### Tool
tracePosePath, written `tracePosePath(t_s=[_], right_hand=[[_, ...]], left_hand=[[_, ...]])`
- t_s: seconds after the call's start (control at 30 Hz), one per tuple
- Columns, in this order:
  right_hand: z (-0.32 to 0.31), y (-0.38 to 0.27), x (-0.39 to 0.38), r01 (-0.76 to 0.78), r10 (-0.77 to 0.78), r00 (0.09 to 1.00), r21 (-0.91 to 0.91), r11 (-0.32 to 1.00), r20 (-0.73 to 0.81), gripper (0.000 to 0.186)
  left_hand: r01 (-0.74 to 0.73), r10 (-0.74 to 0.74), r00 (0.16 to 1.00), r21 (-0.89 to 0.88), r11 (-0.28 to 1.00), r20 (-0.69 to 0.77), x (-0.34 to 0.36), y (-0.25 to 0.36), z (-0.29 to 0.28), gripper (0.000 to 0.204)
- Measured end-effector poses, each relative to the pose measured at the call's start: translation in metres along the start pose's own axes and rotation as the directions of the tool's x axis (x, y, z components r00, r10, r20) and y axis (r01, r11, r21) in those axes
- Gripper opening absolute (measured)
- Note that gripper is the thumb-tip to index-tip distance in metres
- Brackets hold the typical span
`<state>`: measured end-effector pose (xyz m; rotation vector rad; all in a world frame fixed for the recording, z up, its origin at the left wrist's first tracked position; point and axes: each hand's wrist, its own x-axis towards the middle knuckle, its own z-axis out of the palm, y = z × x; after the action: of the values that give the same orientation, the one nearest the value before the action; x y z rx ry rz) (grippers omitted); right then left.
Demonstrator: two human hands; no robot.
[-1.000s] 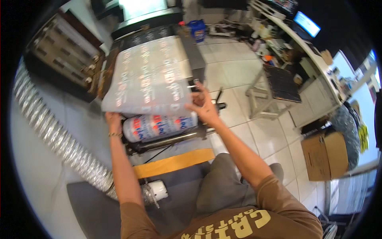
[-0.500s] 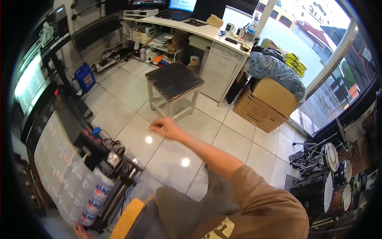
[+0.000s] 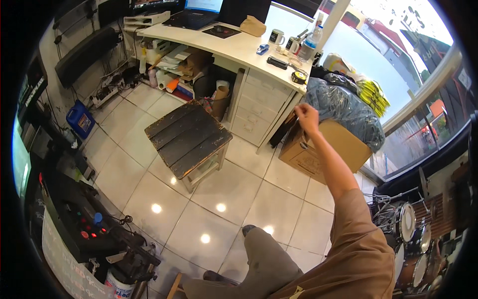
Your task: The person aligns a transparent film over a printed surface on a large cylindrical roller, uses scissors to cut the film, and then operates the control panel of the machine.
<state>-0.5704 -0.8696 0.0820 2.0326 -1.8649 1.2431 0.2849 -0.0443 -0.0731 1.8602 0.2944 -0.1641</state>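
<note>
My right hand [image 3: 307, 118] is stretched out ahead, over the open flap of a cardboard box [image 3: 346, 147] and near the front corner of a white desk [image 3: 219, 45]. Its fingers are curled closed, and whatever they may hold is too small to make out. Closest to it on the desk is a yellow and black tape measure [image 3: 298, 76]. Behind that lies a black oblong object [image 3: 277, 63]. A large plastic-wrapped bundle [image 3: 343, 109] rests on top of the box, to the right of my hand. My left hand is outside the picture.
A worn black-topped stool [image 3: 188, 137] stands on the tiled floor before the desk. At lower left is a dark machine with a control panel [image 3: 84, 219] and a printed sheet [image 3: 64, 266]. A drum set [image 3: 407, 222] fills the right side. A water bottle [image 3: 312, 42] stands on the desk.
My right hand has swung right and farther out, from before the stool to the desk corner. My left hand has left the picture. The view has shifted closer to the desk.
</note>
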Motion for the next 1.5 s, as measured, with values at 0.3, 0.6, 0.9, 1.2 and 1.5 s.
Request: tracePosePath(t_s=[0.3,0.6,0.9,1.2,1.5], right_hand=[[0.002,0.054,0.152,0.079,-0.090,0.995,-0.230,0.970,-0.040,0.030],[0.058,0.151,0.258,-0.111,0.221,0.893,-0.284,0.952,0.393,0.058],[0.080,0.131,0.281,-0.011,0.267,0.797,-0.428,0.904,0.542,0.056],[0.092,0.119,0.290,0.234,-0.068,0.896,-0.337,0.912,0.439,0.029],[0.083,0.082,0.278,0.611,-0.397,0.772,-0.409,0.678,0.496,0.023]], left_hand=[[0.064,-0.064,0.998,0.083,0.995,-0.008,-0.037,0.032,0.029,0.023],[0.102,-0.096,0.994,0.158,0.982,-0.043,-0.068,0.048,0.026,0.030],[0.124,-0.116,0.992,0.168,0.978,-0.056,-0.082,0.040,0.026,0.039],[0.124,-0.116,0.992,0.162,0.979,-0.057,-0.086,0.037,0.010,0.047],[0.099,-0.096,0.995,0.164,0.981,-0.028,-0.090,0.039,-0.036,0.055]])
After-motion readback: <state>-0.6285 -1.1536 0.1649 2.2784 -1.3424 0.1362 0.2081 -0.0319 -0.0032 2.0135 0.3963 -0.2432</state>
